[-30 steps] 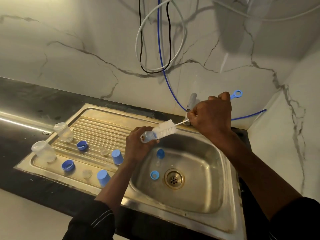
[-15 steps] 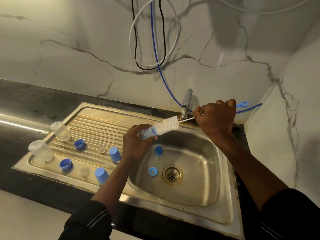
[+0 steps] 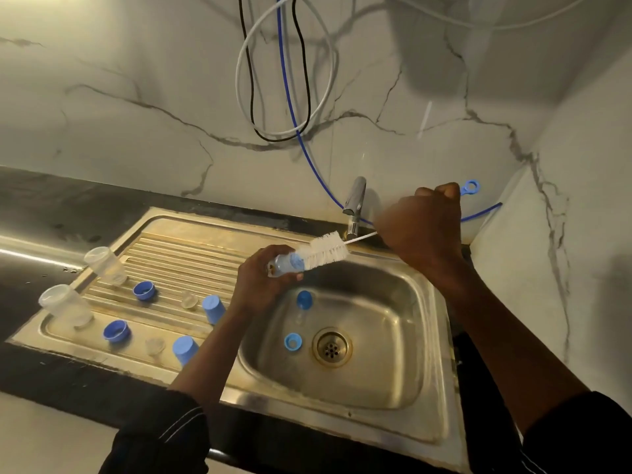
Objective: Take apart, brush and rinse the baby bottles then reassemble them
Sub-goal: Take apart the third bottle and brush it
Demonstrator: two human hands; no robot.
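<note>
Brushing stage. Left hand [image 3: 260, 285], grip closed round a small bottle [image 3: 285, 265] above the sink [image 3: 393, 336]; right hand [image 3: 420, 230], grip fisted on the brush [image 3: 326, 249] handle. Brush tip sits in the neck, bristles mostly outside, much as a second ago: scrubbing continues. Two bottles [image 3: 65, 304] and loose caps [image 3: 213, 307] wait on the drainboard [image 3: 191, 254]; rinsing and reassembly remain.

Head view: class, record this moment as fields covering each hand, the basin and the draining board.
Left hand: grips small clear plastic bottle
Right hand: grips white-bristled bottle brush, tip inside that bottle
Steel sink basin: blue plastic cap, blue plastic ring
Ridged steel draining board: two clear bottles, two blue rings, two clear teats, two blue caps
</note>
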